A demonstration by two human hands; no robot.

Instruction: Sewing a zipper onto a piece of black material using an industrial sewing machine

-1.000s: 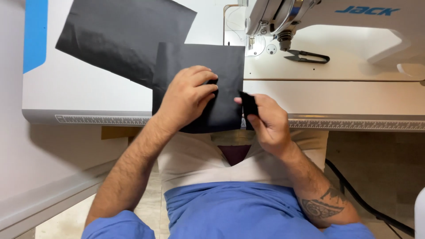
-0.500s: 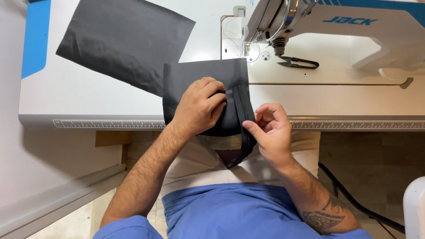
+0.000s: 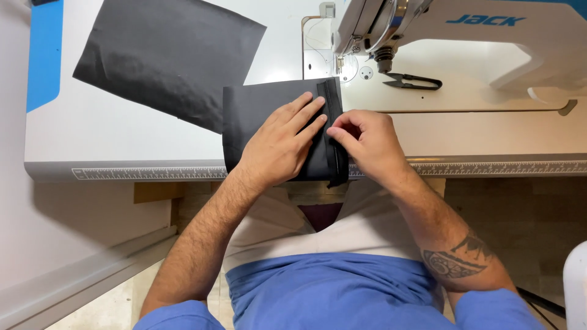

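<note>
Black fabric piece (image 3: 260, 125), folded over since a moment ago, is now pressed flat at the near edge of the white surface (image 3: 122, 143) by the spread left hand (image 3: 282, 143), while its right-hand fold is pinched by the right hand (image 3: 365, 142); alignment appears under way.

The person wears a blue short-sleeved top (image 3: 333, 293) and pale beige trousers (image 3: 367, 229). Both forearms are bare and hairy. A dark tattoo (image 3: 458, 260) of angular and rounded shapes marks the right forearm near the elbow.
</note>
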